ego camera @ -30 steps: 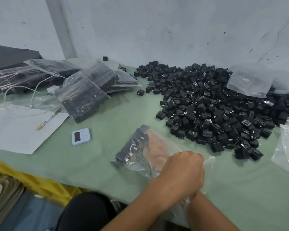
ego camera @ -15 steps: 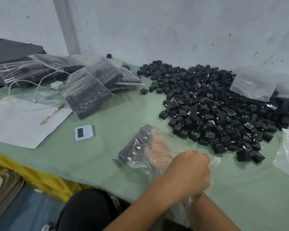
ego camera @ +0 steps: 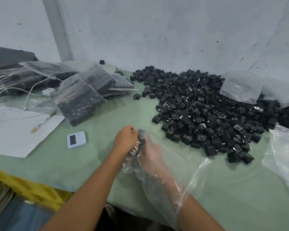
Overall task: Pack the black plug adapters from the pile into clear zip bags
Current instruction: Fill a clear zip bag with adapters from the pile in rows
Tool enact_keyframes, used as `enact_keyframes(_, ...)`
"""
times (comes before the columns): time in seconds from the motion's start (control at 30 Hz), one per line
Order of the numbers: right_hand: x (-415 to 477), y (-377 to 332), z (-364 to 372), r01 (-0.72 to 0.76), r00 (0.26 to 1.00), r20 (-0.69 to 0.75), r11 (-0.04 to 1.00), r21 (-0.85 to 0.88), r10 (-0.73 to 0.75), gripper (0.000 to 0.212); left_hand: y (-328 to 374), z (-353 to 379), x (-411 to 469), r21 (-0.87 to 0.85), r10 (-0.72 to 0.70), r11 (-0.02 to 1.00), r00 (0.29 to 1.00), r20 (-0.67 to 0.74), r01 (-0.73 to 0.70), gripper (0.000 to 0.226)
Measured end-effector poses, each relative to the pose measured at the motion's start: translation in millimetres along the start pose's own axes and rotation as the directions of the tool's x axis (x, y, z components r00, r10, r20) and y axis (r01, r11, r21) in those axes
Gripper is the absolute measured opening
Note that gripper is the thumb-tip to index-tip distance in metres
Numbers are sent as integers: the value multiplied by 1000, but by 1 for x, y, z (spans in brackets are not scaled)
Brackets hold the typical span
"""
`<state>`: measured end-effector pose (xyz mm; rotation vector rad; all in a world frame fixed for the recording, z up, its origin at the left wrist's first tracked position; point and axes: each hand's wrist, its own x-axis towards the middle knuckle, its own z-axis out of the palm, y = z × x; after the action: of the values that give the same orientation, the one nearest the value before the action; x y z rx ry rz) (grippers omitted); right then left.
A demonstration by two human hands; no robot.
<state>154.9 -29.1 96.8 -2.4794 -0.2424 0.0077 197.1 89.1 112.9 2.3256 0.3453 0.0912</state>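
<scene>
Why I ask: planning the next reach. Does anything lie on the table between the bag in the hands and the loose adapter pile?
Nothing visible does: only bare green table cover separates the clear bag from the pile. The right hand, though, is inside the bag, behind its film; the left hand grips it.

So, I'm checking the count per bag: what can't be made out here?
Head view only.
The adapters in the bag: count hidden by the left hand and crumpled plastic.
The right hand: inside the bag, fingers blurred by the film.
The timer: digits too small.
The pile: cut off at the right edge.
</scene>
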Motion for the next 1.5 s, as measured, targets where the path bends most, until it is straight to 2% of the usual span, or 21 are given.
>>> enact_keyframes(0.1, 4, -5, -1, 1, 999, -49, 998, 64, 2, 48, -7, 7, 3, -95, 20, 995, 1000, -9, -20, 27)
enact_keyframes(0.23, 6, -6, -2, 34, 999, -3, 995, 89, -33, 47, -8, 6, 0, -73, 59, 995, 997, -42, -62, 29)
enact_keyframes(0.37, 7, 3, -7, 0, 997, 75, 1000, -14, 1, 58, -9, 6, -3, -71, 86, 994, 996, -37, -89, 27)
enact_keyframes(0.5, 10, 10, -12, -13, 992, 123, 991, 132, -3, 50, -11, 5, -6, -96, 108, 989, 994, -4, -108, 21)
enact_keyframes(0.6, 11, 16, -11, -22, 992, 124, 988, 154, 3, 46, -10, 5, -8, -69, 130, 989, 992, 5, -129, 28)
enact_keyframes(0.67, 12, 17, -9, -20, 991, 135, 987, 162, -2, 48, -9, 6, -8, -38, 133, 990, 991, -9, -133, 25)
enact_keyframes(0.8, 10, 18, -6, 19, 995, 93, 987, 159, -34, 48, -5, 11, -7, 28, 134, 991, 989, -67, -132, 19)
enact_keyframes(0.93, 3, 13, -2, 116, 993, -13, 972, 206, -116, 26, -4, 12, -5, 75, 134, 989, 987, -86, -128, 19)
enact_keyframes(1.03, 2, 10, -6, 131, 991, -4, 952, 275, -135, 30, -7, 11, -2, 90, 146, 986, 986, -83, -138, 20)
enact_keyframes(1.13, 9, 14, -13, 95, 987, 113, 983, 157, -113, 41, -8, 12, -4, 66, 167, 985, 983, -83, -161, 25)
enact_keyframes(1.27, 5, 8, -8, 81, 996, 15, 969, 234, -87, 38, -9, 14, -8, 56, 198, 980, 975, -104, -193, 29)
enact_keyframes(1.37, 5, 11, -7, 122, 992, 25, 984, 133, -127, 39, -10, 12, -7, 87, 218, 973, 973, -74, -212, 24)
enact_keyframes(1.5, 3, 10, -11, 127, 991, 26, 983, 136, -131, 35, -9, 8, -6, 195, 271, 944, 963, -5, -265, 17)
